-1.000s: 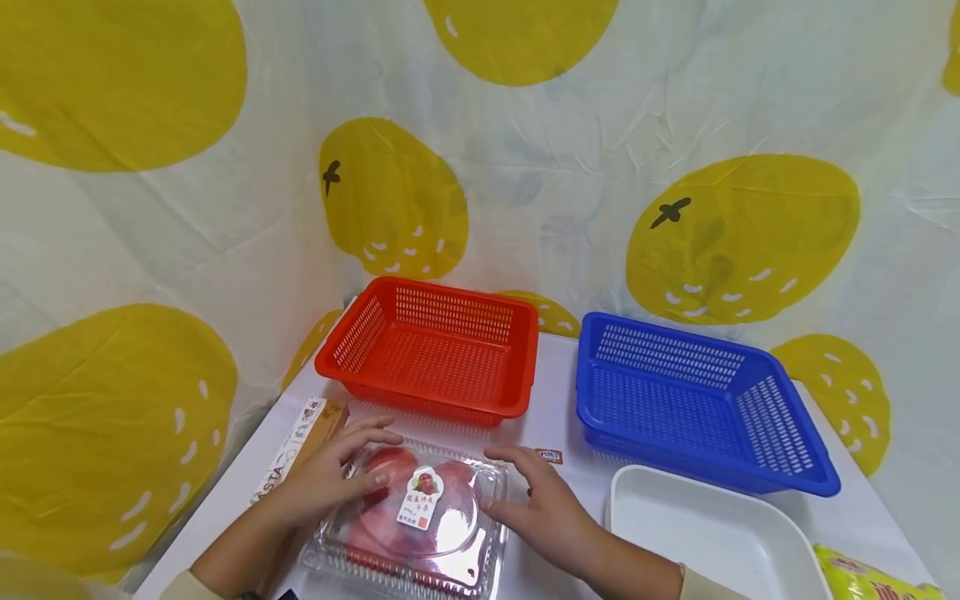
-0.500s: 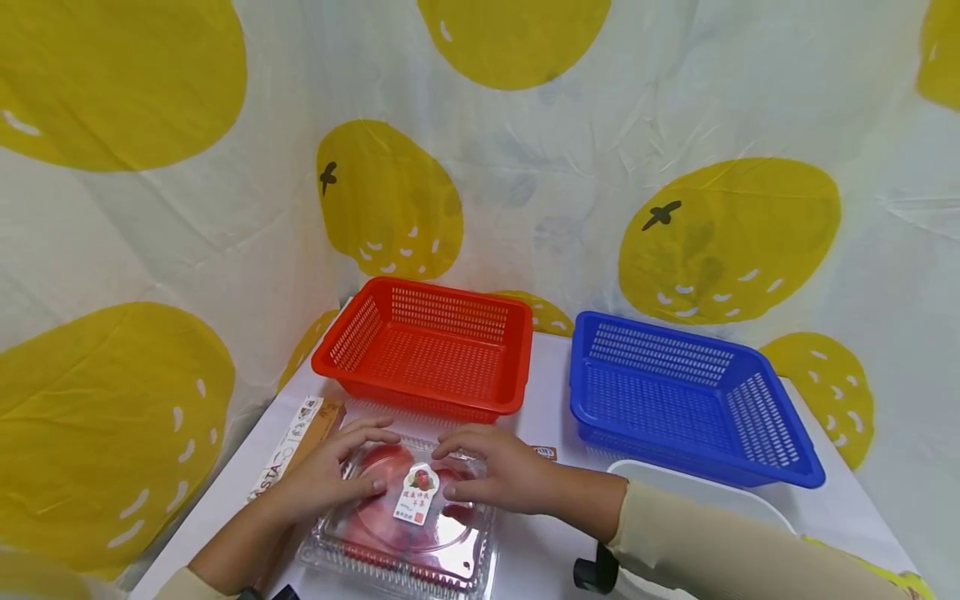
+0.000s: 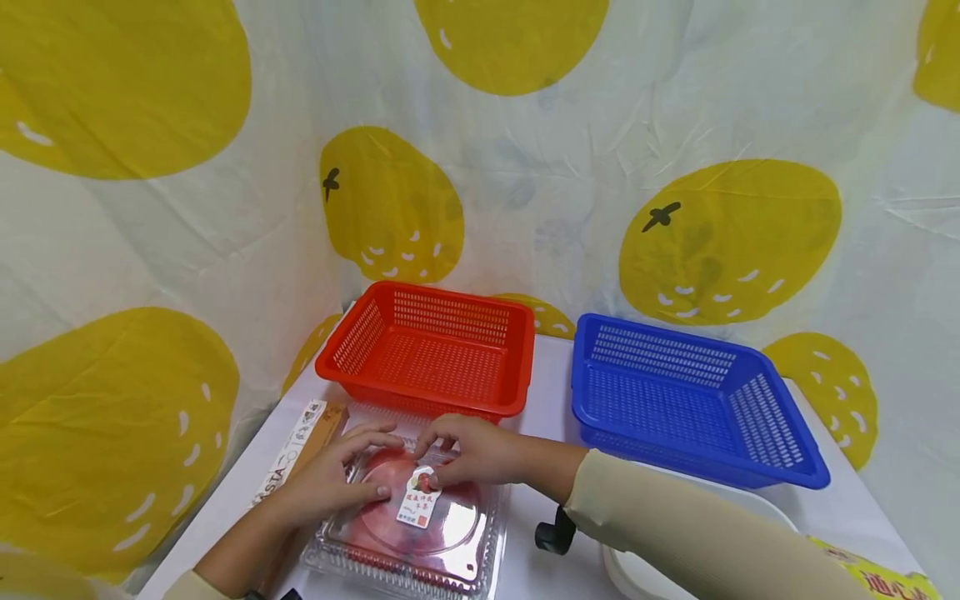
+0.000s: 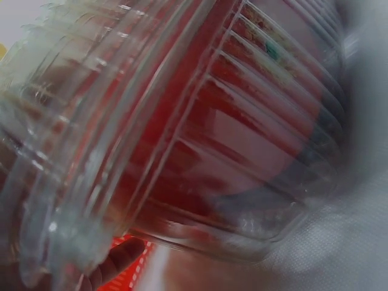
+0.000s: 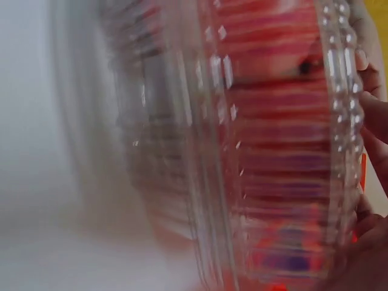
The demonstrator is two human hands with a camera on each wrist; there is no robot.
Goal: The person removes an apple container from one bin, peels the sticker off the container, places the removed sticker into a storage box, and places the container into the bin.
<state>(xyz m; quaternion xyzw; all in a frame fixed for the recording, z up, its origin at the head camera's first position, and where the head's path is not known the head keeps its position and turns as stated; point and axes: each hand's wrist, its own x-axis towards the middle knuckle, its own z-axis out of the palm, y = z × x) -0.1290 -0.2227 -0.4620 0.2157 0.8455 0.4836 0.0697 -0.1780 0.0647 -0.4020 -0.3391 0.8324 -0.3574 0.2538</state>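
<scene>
A clear plastic box of red apples (image 3: 390,546) with a white fruit label (image 3: 418,500) on its lid lies on the table in the head view. Over the lid's left side is my left hand (image 3: 326,483), its fingers spread and its thumb reaching onto the lid. My right hand (image 3: 472,450) bends over the top of the lid, fingers loosely curved, with its thumb tip right at the label's edge. The box's ridged side (image 4: 242,133) fills the left wrist view. In the right wrist view, fingers (image 5: 370,73) show along the rim, beyond the blurred box wall (image 5: 273,133).
A red basket (image 3: 427,404) stands behind the box, and a blue basket (image 3: 697,450) to its right. A long pasta carton (image 3: 300,450) lies along the left. At right are a white tray (image 3: 626,571), partly behind the right sleeve, and a yellow packet (image 3: 877,571).
My right hand has moved left from the box's right edge over the lid to the label's top, its fingers drawing closer to the thumb. The left hand has barely moved.
</scene>
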